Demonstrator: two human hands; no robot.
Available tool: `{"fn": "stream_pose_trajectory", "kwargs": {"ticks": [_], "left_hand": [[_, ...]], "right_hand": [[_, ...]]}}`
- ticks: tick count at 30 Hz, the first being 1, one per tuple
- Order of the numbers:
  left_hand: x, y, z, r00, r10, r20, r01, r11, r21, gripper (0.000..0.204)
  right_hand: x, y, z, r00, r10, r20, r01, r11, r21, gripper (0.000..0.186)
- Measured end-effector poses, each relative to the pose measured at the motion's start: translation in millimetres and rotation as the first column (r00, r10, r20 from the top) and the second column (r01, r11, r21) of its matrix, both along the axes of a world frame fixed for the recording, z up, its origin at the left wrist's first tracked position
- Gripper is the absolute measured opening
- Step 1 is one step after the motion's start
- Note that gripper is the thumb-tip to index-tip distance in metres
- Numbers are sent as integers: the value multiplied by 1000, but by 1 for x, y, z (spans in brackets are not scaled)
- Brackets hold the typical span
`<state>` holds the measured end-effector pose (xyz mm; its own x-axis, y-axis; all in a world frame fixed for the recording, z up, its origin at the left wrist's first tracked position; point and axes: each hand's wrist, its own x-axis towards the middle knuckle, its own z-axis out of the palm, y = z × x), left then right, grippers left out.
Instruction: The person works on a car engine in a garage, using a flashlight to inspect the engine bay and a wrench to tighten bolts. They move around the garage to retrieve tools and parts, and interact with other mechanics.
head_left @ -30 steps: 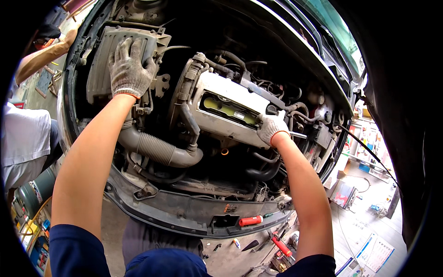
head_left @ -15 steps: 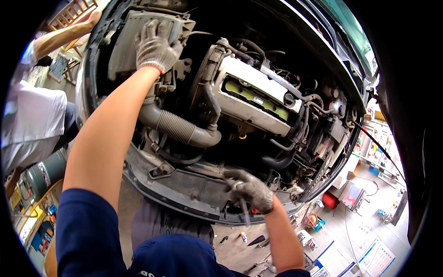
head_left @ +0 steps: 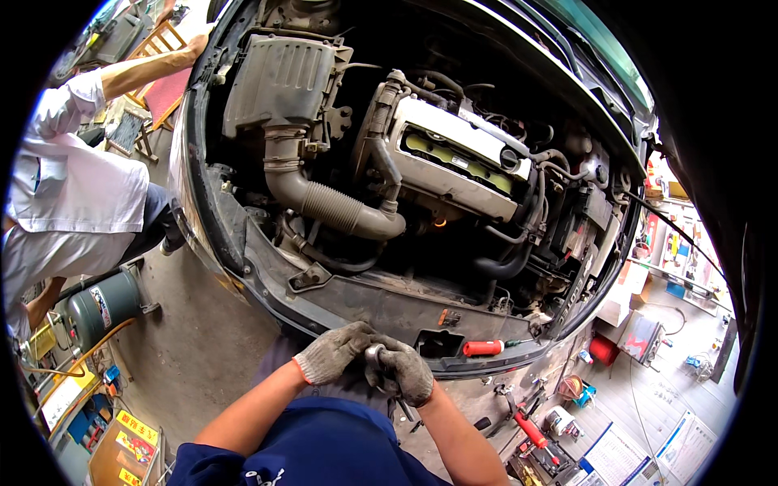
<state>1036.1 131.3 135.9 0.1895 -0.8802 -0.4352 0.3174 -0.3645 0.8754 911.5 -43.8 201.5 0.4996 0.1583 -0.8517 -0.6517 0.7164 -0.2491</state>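
Observation:
Both my hands wear grey knitted work gloves and meet in front of the car's front edge. In my right hand [head_left: 403, 373] is a metal wrench [head_left: 374, 353]; its round shiny head shows between the gloves, and part of its shaft sticks out below. My left hand [head_left: 335, 353] has its fingers bent together against the wrench head, where the fingertips are partly hidden. Just beyond my right hand, a red-handled screwdriver [head_left: 484, 348] lies on the front panel [head_left: 381, 324]. Farther off in the engine bay are the grey air filter box [head_left: 284, 81], ribbed intake hose [head_left: 332, 206] and silver engine cover [head_left: 454, 190].
A person in a white shirt [head_left: 89, 182] stands at the left, one hand on the car's edge. A green tank [head_left: 104, 306] stands behind. The raised hood [head_left: 754, 324] and its prop rod [head_left: 681, 267] are at right. Tools and a red-handled tool [head_left: 531, 429] lie at lower right.
My left hand has left the air filter box and come back toward me to join the right. My right hand has moved left and nearer with the wrench. The view has shifted.

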Motion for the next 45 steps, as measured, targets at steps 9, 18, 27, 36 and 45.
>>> {"fn": "stream_pose_trajectory", "kwargs": {"ticks": [9, 18, 27, 36, 45], "left_hand": [[51, 41, -29, 928, -5, 372, -78, 975, 207, 27], [104, 13, -5, 859, 94, 503, -178, 976, 122, 23], [97, -35, 2, 918, -54, 392, -2, 990, 141, 24], [177, -122, 20, 864, 65, 498, -4, 992, -123, 47], [370, -159, -94, -250, 92, 964, -557, 800, -221, 61]], "right_hand": [[3, 2, -59, 971, 165, 172, -78, 902, -425, 59], [28, 40, -100, 540, 771, -338, -321, -183, -929, 76], [47, 2, -71, 937, 282, 207, -26, 647, -762, 51], [115, -87, -106, 942, 240, 233, 98, 468, -878, 47], [225, -239, -171, 942, 180, -282, -200, -373, -906, 39]]}}
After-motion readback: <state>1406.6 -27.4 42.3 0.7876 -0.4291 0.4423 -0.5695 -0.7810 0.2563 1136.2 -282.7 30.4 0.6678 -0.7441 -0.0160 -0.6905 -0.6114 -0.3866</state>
